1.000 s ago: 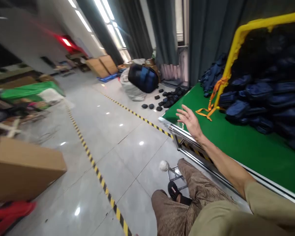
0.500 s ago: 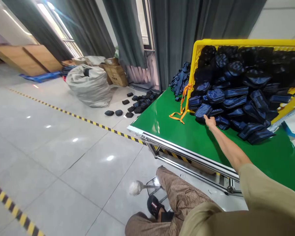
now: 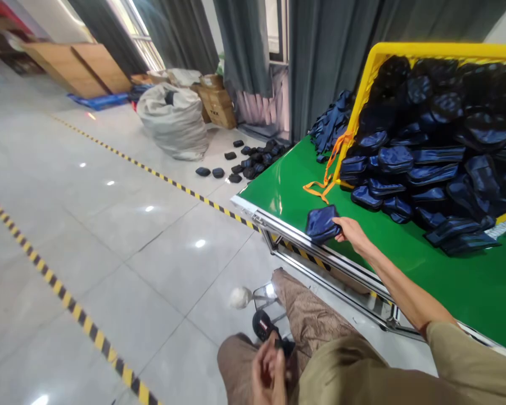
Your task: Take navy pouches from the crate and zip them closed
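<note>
My right hand (image 3: 349, 233) grips a small dark-blue zip pouch (image 3: 321, 223) by its right edge, thumb on top, above the front edge of the green table (image 3: 388, 264). Low in the picture, my left hand (image 3: 270, 374) is over my lap with fingers loosely curled and a gap beside the thumb; nothing shows in it. A yellow plastic basket (image 3: 373, 73) lies tipped on its side on the table. Many similar blue pouches (image 3: 395, 159) fill it and spill out of its mouth onto the green surface.
An orange strap (image 3: 320, 188) hangs from the basket's corner. Blue fabric pieces (image 3: 331, 121) are heaped behind it. Dark pouches (image 3: 259, 160) lie on the floor beyond the table, near a big whitish sack (image 3: 175, 121) and cardboard boxes (image 3: 219, 106). Striped tape (image 3: 152, 174) marks the floor.
My right hand has drawn one blue pouch out of the pile, left and towards me, to the table edge. My left hand has come into view at the bottom. The view has shifted left.
</note>
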The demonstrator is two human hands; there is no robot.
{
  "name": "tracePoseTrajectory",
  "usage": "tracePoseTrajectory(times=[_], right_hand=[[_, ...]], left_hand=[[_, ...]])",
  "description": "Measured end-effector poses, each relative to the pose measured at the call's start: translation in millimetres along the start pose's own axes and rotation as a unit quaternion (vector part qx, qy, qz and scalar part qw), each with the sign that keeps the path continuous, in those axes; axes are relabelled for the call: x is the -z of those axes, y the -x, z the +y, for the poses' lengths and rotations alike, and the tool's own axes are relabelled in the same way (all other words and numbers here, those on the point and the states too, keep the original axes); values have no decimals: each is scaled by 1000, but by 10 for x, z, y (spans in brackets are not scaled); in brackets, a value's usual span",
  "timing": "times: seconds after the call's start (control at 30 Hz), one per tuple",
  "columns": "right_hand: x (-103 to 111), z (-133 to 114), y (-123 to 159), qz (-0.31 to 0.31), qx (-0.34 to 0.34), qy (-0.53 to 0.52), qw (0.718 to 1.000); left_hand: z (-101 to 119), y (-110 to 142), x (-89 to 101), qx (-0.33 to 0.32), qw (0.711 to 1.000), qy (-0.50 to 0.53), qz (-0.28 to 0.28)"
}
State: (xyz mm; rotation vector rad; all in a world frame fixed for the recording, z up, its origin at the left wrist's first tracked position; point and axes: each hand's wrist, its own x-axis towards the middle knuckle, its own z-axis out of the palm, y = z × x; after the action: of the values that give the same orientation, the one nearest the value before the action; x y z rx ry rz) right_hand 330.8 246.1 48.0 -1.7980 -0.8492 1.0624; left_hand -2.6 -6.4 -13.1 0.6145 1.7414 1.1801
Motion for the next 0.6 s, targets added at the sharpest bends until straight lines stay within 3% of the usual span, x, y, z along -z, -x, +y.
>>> tracePoseTrajectory(times=[0.07, 0.17, 0.3, 0.37, 0.47, 0.53, 0.6], right_hand=[[-192, 36, 426, -121, 1, 32, 992], [-481, 90, 956, -285, -8, 89, 954], [-836, 254, 1355, -367, -58, 117, 921], [-944, 347, 1447, -380, -78, 119, 914], [-982, 426, 1544, -431, -70, 94, 895], [-951, 439, 1621, -459, -3, 115, 881], [-918, 444, 1712, -451, 101, 195, 865]], left_hand=[[261, 38, -100, -30, 994, -76, -76], [549, 22, -281, -165, 964, -167, -125], [521, -4, -432, -231, 920, -228, -220], [422, 15, -428, -203, 927, -198, -244], [322, 21, -356, -95, 967, -109, -209], [309, -2, -305, -37, 985, -38, -164], [316, -30, -276, -20, 991, 18, -131]])
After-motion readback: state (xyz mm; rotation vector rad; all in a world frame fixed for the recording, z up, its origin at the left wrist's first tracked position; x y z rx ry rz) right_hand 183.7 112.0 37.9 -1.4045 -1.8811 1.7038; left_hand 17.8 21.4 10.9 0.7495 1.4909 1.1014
